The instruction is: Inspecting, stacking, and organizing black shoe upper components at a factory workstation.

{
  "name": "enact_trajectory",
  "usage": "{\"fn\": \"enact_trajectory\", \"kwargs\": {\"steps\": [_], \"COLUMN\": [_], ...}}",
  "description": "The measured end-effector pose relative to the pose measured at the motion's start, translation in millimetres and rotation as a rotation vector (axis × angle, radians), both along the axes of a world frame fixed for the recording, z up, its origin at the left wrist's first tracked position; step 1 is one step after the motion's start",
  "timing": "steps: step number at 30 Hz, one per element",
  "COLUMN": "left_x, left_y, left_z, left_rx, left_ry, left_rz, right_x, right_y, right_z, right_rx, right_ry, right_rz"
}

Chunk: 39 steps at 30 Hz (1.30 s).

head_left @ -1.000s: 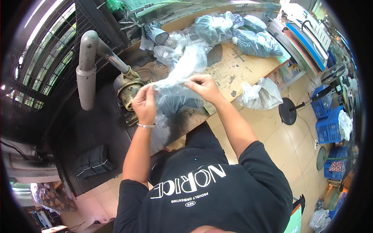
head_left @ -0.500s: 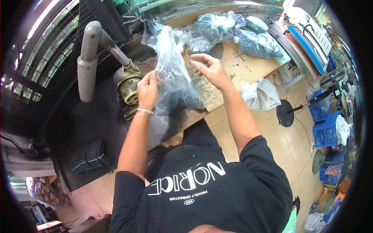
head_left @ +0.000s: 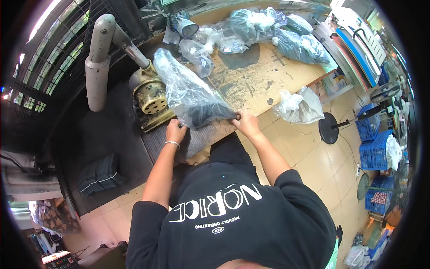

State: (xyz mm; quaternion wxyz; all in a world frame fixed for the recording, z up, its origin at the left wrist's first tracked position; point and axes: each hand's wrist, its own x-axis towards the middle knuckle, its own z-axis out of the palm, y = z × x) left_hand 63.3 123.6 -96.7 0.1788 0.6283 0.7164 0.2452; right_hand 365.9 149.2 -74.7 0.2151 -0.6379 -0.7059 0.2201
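A clear plastic bag (head_left: pixel 181 87) lies on the bench with dark contents at its near end, its loose upper part slanting off to the far left. At the bag's near left corner, the fingers of my left hand (head_left: pixel 176 131) are closed on its edge. The near right corner is pinched in my right hand (head_left: pixel 246 123), thumb and fingers together. Both hands rest close to the bench's front edge, apart from each other with the bag's filled end between them.
A worn brass-coloured machine head (head_left: pixel 152 96) with a grey pipe arm (head_left: pixel 98 67) stands left of the bag. Several knotted plastic bags (head_left: pixel 255 27) line the bench's back. Folded dark bundles (head_left: pixel 103 175) lie at left. A white bag (head_left: pixel 301 106) sits beyond the right edge.
Both hands have come down and nearer to me, onto the bag's near corners. The bag's upper part, upright before, has sunk and tilted left. My right hand's fingers have closed.
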Motion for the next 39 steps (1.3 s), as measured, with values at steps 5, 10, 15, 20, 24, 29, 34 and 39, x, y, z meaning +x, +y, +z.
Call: {"fn": "enact_trajectory", "kwargs": {"steps": [5, 10, 15, 20, 24, 29, 34, 39], "left_x": [6.3, 6.6, 5.7, 15.0, 25.4, 28.5, 21.5, 22.8], "left_y": [14.2, 25.6, 20.6, 7.4, -8.2, -6.5, 35.2, 71.5], "left_z": [33.3, 44.2, 28.6, 34.2, 40.0, 55.8, 114.0, 203.1], "left_rx": [-0.247, -0.264, -0.243, -0.281, -0.352, -0.344, -0.061, 0.147], "left_ry": [-1.003, -1.173, -0.958, -1.047, -1.121, -1.008, -1.072, -1.110], "left_rz": [0.010, 0.118, 0.143, 0.215, 0.189, 0.200, 0.170, 0.124], "right_x": [22.9, 31.5, 26.7, 29.7, 32.4, 28.6, 34.4, 37.8], "right_y": [29.4, 60.6, 68.2, 78.8, 69.6, 66.3, 85.9, 102.8], "right_z": [3.7, 13.7, 4.9, -2.3, -23.2, -9.7, 71.3, 159.0], "right_rx": [-0.393, -0.380, -0.184, -0.274, -0.228, -0.209, 0.011, 0.229], "right_ry": [0.583, 0.853, 0.619, 0.685, 0.476, 0.590, 0.753, 0.911], "right_rz": [0.039, -0.032, 0.024, 0.054, 0.023, -0.101, -0.016, 0.012]}}
